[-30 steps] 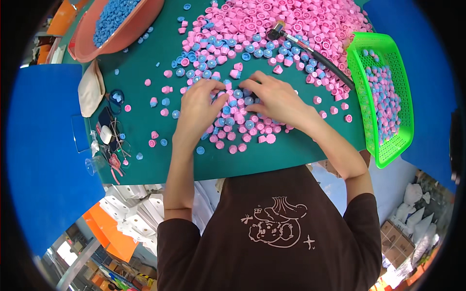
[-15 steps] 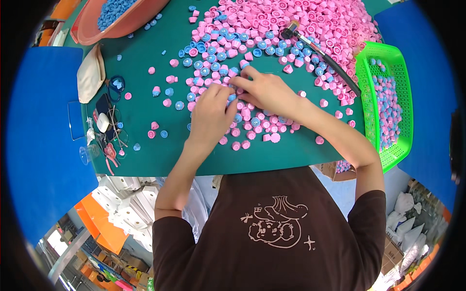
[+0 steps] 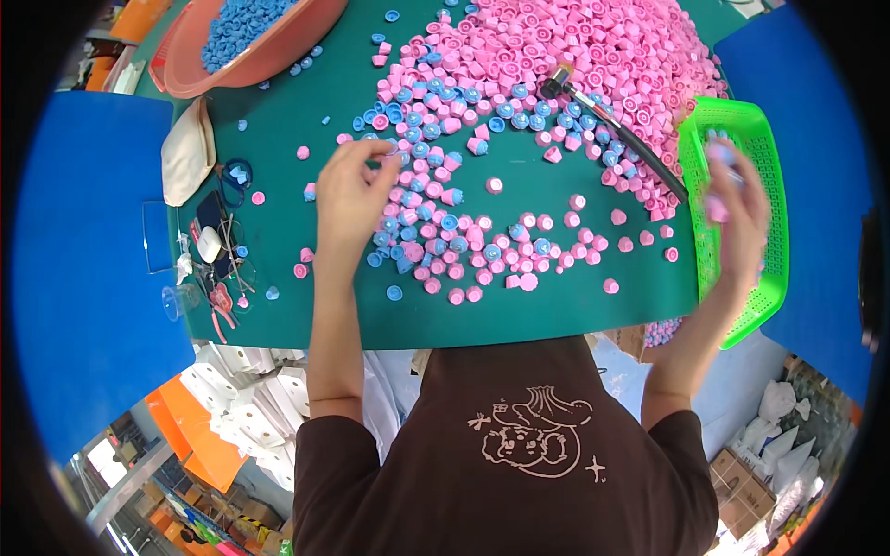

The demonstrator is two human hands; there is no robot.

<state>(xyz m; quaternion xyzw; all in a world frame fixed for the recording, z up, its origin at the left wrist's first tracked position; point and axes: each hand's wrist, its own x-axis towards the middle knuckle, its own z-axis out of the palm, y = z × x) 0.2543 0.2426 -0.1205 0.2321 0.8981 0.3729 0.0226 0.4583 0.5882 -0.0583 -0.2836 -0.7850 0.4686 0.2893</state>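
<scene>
My left hand [image 3: 355, 190] is over the left side of the scattered pieces, its thumb and fingertips pinched on a small blue piece that they largely cover. Around it lie pink cup-shaped pieces [image 3: 432, 285], round blue caps [image 3: 394, 293] and joined pink-and-blue pieces [image 3: 451, 196] like tiny cupcakes. At the right, my right hand [image 3: 740, 213] is over the green plastic basket [image 3: 777, 199], which holds many pink-and-blue pieces. Motion smears its fingers. A pink piece [image 3: 716, 208] shows beside them; whether they grip it is unclear.
A large heap of pink cups [image 3: 593, 46] covers the far table. A black-handled tool [image 3: 640, 142] lies across its edge. At far left stands a salmon basin [image 3: 176, 74] of blue caps. A cloth pouch [image 3: 188, 153], scissors [image 3: 235, 176], glasses and pliers [image 3: 221, 315] lie left.
My hands were together over the pieces at the middle. My right hand has swung right to the green basket; my left has moved a little left. The view has shifted slightly.
</scene>
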